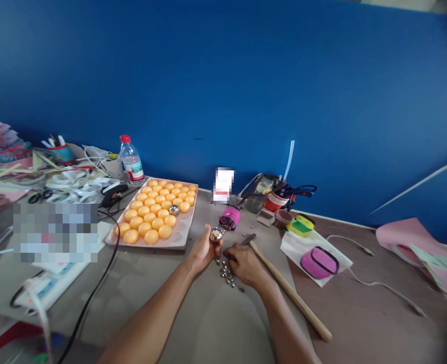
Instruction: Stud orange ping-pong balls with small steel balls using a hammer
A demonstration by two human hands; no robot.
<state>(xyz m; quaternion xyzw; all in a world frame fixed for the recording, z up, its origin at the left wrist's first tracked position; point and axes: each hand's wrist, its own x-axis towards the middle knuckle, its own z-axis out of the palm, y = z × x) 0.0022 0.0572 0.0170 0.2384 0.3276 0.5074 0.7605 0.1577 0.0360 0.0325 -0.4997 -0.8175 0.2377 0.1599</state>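
My left hand (204, 248) is closed around an orange ball covered with shiny silver pieces (216, 234), held up over the table. Close on its right, my right hand (242, 260) has its fingers curled together; whatever they may hold is hidden. Several small shiny metal pieces (227, 274) lie loose on the table below and between the hands. Just beyond the held ball a pink mesh pouch (230, 217) rests on its side. A hammer with a wooden handle (291, 290) lies to the right of my right hand, its metal head pointing away from me.
Left of the hands stands a tray (187, 227) of orange balls, one silver-covered ball (174, 210) among them. A water bottle (132, 162), a power strip (56, 280) and cables are further left. On the right lie a pink case (319, 263) on white paper and a yellow-green object (301, 225).
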